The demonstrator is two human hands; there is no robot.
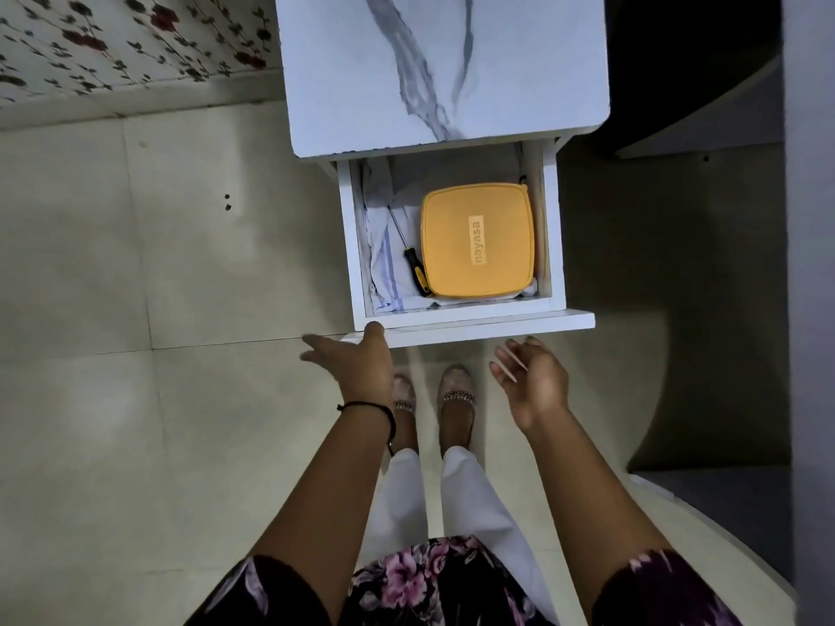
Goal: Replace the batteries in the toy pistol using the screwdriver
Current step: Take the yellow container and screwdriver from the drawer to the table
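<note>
Screwdriver (412,255) beside yellow box (479,239)

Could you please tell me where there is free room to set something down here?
The marble top above the drawer is bare throughout. Inside the drawer it is crowded: the yellow box fills the right, and the screwdriver lies beside it on cloth.

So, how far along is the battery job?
Done: the drawer is pulled open. In hand: nothing yet; the left hand is at the drawer front and the right hand is open. The screwdriver lies untouched beside the yellow box. Left: taking it and all the battery work; no toy pistol is in view.
</note>
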